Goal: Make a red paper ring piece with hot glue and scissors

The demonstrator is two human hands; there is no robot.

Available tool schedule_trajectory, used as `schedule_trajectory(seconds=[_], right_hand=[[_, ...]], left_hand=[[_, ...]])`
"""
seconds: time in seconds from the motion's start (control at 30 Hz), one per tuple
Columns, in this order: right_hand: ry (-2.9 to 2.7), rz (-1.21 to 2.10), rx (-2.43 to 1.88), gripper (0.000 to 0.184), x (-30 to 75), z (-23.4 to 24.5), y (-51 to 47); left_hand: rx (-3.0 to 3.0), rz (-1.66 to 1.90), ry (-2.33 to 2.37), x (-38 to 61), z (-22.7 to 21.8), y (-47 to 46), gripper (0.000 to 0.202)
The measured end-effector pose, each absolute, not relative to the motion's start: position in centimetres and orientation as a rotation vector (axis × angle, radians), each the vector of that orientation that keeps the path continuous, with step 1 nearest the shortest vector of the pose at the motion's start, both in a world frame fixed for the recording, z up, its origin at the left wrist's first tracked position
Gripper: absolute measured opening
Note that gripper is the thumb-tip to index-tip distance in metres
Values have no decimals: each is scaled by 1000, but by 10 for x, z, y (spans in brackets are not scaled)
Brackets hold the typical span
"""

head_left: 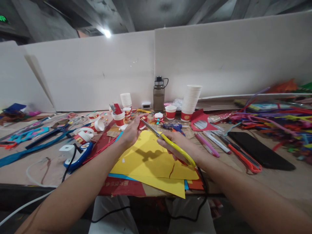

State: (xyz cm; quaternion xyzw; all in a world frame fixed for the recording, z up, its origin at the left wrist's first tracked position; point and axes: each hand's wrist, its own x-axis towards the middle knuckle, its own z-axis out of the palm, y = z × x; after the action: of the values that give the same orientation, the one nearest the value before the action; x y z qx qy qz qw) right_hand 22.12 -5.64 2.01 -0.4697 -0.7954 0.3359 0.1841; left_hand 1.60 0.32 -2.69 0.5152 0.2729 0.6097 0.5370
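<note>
My right hand [179, 141] grips a pair of scissors [186, 155] with yellow handles, their metal blades pointing up and to the left. The blade tips meet a small red-and-white piece [143, 123], which looks like part of a paper cup, pinched in the fingers of my left hand [131, 132]. Its exact shape is partly covered by the fingers and blades. Both hands are above yellow paper sheets [148, 162], where their shadows fall. Just beyond the hands lies a small red-and-white cup piece [159, 116] with a teal strip.
Behind stand a water bottle [159, 96], stacked white cups [192, 99] and a red cup [171, 112]. A blue glue gun [177, 128], a box cutter [245, 158] and a black phone [260, 150] lie rightward. Left are a blue-and-white power strip [80, 157] and cut cups [84, 135].
</note>
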Motion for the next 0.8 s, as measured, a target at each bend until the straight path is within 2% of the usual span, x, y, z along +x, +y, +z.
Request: schedule_trajectory(seconds=[0.53,0.8], right_hand=[[-2248,788,-1453,23,216,26,-62],[-2379,724,-1071,34,226,10,-49]], left_hand=[[1245,1437,656,15,-32,6,38],[1282,1538,760,12,-36,10,38]])
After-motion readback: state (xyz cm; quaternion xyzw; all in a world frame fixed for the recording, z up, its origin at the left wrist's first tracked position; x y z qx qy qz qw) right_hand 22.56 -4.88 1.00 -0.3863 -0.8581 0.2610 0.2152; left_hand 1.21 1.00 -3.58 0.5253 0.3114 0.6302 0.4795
